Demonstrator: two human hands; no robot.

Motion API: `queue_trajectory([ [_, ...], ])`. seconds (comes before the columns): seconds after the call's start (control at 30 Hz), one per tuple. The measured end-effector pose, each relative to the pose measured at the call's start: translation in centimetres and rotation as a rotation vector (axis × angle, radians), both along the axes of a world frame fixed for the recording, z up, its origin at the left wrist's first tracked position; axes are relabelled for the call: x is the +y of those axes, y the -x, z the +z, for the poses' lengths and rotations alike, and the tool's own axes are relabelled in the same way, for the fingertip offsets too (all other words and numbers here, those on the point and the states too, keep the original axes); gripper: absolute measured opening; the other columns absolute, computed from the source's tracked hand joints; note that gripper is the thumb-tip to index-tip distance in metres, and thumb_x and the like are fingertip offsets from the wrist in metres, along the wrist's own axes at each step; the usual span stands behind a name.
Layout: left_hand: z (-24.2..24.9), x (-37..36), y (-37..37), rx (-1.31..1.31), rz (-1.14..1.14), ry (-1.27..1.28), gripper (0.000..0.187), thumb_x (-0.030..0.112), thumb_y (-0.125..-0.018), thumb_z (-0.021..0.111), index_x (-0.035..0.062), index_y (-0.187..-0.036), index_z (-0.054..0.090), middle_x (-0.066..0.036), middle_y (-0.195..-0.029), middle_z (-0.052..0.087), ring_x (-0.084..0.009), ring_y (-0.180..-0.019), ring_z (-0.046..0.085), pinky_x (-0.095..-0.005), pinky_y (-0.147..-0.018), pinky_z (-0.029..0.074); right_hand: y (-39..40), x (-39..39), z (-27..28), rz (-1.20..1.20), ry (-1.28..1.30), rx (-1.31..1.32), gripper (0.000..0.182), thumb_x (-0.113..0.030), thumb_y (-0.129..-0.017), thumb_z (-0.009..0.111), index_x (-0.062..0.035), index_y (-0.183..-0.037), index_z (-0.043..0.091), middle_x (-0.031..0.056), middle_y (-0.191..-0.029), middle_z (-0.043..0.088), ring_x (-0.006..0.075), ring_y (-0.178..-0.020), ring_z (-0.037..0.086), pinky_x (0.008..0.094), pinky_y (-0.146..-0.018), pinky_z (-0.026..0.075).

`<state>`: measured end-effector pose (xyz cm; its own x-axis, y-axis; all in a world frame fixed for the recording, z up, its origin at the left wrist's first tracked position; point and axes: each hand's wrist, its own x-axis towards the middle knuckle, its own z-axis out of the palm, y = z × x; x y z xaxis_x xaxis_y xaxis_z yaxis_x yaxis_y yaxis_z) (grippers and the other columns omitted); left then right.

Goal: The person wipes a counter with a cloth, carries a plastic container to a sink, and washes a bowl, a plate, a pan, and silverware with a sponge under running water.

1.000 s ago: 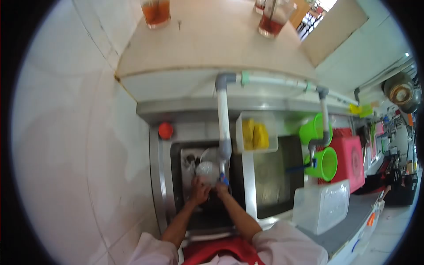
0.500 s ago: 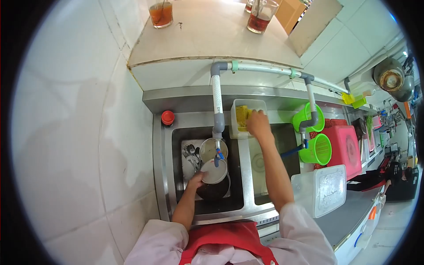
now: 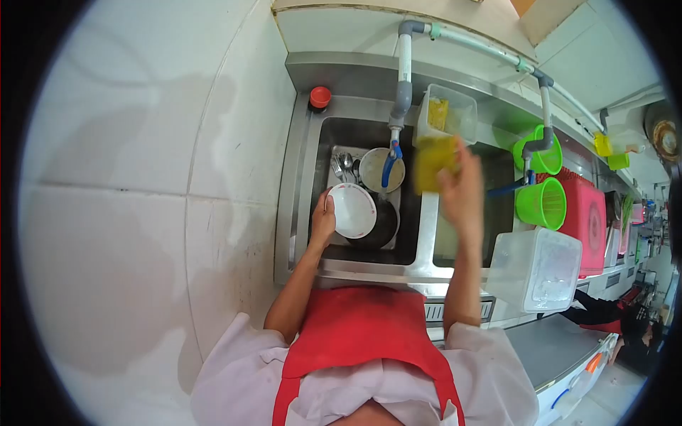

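Note:
My left hand grips the rim of a white bowl, its hollow side up, over the left sink basin. In my right hand is a yellow sponge, blurred by motion, above the divider between the basins. A clear plastic container behind it holds another yellow piece. Beneath the bowl lie a dark pot, a round dish and several spoons and forks. A blue-handled tap hangs over the left basin.
A red-lidded jar stands at the sink's back left corner. Right of the sink are green baskets, a pink tub and a clear plastic box. Pipes run along the back. Another person in dark clothes is far right.
My right hand has come out of the clear container with the yellow sponge, toward the bowl. The bowl has moved with my left hand and its inside now shows. The view has shifted downward and left.

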<state>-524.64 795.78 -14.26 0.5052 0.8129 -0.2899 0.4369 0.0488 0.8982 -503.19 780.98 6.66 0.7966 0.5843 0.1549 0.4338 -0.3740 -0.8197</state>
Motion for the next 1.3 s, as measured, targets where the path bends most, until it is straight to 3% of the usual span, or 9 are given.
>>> queue_trajectory([
  [0.17, 1.7, -3.0, 0.2, -0.165, -0.101, 0.168, 0.044, 0.036, -0.101, 0.027, 0.009, -0.133, 0.04, -0.017, -0.126, 0.05, -0.0275, -0.118, 0.048, -0.0331, -0.099, 0.035, 12.3, 3.9, -19.2, -0.224, -0.335, 0.885, 0.034, 0.008, -0.081, 0.049, -0.0087, -0.109, 0.041, 0.0098, -0.098, 0.052, 0.0202, -0.081, 0.053, 0.0329, -0.075, 0.045],
  [0.33, 1.9, -4.0, -0.9, -0.15, -0.049, 0.019, 0.04, 0.031, -0.098, 0.032, 0.0094, -0.131, 0.042, -0.02, -0.115, 0.057, -0.0341, -0.108, 0.055, -0.0394, -0.09, 0.043, 13.7, 4.9, -20.0, 0.023, 0.207, 0.337, 0.061, -0.05, -0.083, 0.054, -0.0012, -0.119, 0.049, 0.0326, -0.107, 0.056, 0.0453, -0.102, 0.053, 0.0447, -0.09, 0.041],
  [0.4, 3.4, -4.5, -1.5, -0.194, 0.022, 0.181, 0.04, 0.031, -0.099, 0.033, 0.0056, -0.128, 0.043, -0.017, -0.116, 0.057, -0.0309, -0.107, 0.056, -0.0361, -0.089, 0.044, 11.3, 3.9, -18.8, 0.325, 0.173, 0.742, 0.05, -0.046, -0.087, 0.054, -0.0034, -0.113, 0.054, 0.0187, -0.102, 0.06, 0.0286, -0.099, 0.057, 0.0369, -0.089, 0.041],
  [0.57, -2.2, -5.5, 0.5, -0.029, -0.03, 0.206, 0.044, 0.035, -0.1, 0.03, 0.0061, -0.132, 0.04, -0.016, -0.121, 0.054, -0.0268, -0.113, 0.051, -0.0353, -0.094, 0.04, 6.9, 1.3, -21.2, 1.113, 0.828, -0.087, 0.037, -0.027, -0.076, 0.065, -0.0022, -0.102, 0.059, 0.0194, -0.103, 0.062, 0.033, -0.095, 0.061, 0.0404, -0.084, 0.048],
  [0.77, -9.4, -3.9, 0.5, -0.075, 0.152, 0.392, 0.047, 0.036, -0.1, 0.032, 0.0041, -0.135, 0.039, -0.013, -0.129, 0.048, -0.021, -0.115, 0.047, -0.032, -0.096, 0.038, 9.7, 2.0, -22.2, 0.641, 0.198, 0.334, 0.035, -0.021, -0.076, 0.063, -0.0046, -0.107, 0.061, 0.0215, -0.102, 0.062, 0.0361, -0.099, 0.06, 0.0425, -0.085, 0.048],
  [0.9, -7.2, -2.8, 0.8, 0.017, -0.063, 0.5, 0.039, 0.022, -0.094, 0.051, -0.0021, -0.124, 0.05, -0.015, -0.113, 0.061, -0.0242, -0.105, 0.058, -0.0334, -0.09, 0.046, 6.3, 1.1, -15.6, 1.038, 1.022, -0.003, 0.036, -0.011, -0.077, 0.058, -0.0052, -0.112, 0.054, 0.0208, -0.104, 0.061, 0.037, -0.096, 0.059, 0.0443, -0.083, 0.047],
  [0.97, -6.7, -0.8, 1.5, -0.016, -0.182, 0.713, 0.039, 0.017, -0.089, 0.058, -0.0012, -0.122, 0.051, -0.013, -0.11, 0.062, -0.0233, -0.1, 0.06, -0.0341, -0.087, 0.048, 5.8, -0.6, -14.8, 0.301, 0.449, -0.005, 0.04, -0.014, -0.08, 0.053, -0.0079, -0.119, 0.052, 0.0192, -0.11, 0.059, 0.0324, -0.101, 0.058, 0.0412, -0.084, 0.047],
  [1.13, -5.0, -2.1, -0.7, -0.121, -0.445, 1.063, 0.041, 0.01, -0.082, 0.068, 0.0008, -0.119, 0.054, -0.01, -0.106, 0.063, -0.0224, -0.094, 0.063, -0.0358, -0.083, 0.051, 7.8, 0.6, -19.5, -0.097, -0.24, 1.353, 0.03, -0.012, -0.094, 0.038, -0.0012, -0.119, 0.049, 0.0074, -0.108, 0.057, 0.0172, -0.099, 0.055, 0.0292, -0.087, 0.044],
  [1.3, -6.3, -2.4, -1.1, -0.221, -0.236, 1.131, 0.039, 0.006, -0.082, 0.067, -0.0007, -0.118, 0.053, -0.011, -0.106, 0.063, -0.0219, -0.093, 0.063, -0.036, -0.081, 0.051, 10.8, -0.6, -14.7, 0.012, -0.124, 0.733, 0.041, -0.023, -0.087, 0.06, -0.0009, -0.118, 0.047, 0.0105, -0.106, 0.057, 0.02, -0.098, 0.055, 0.0322, -0.088, 0.042],
])
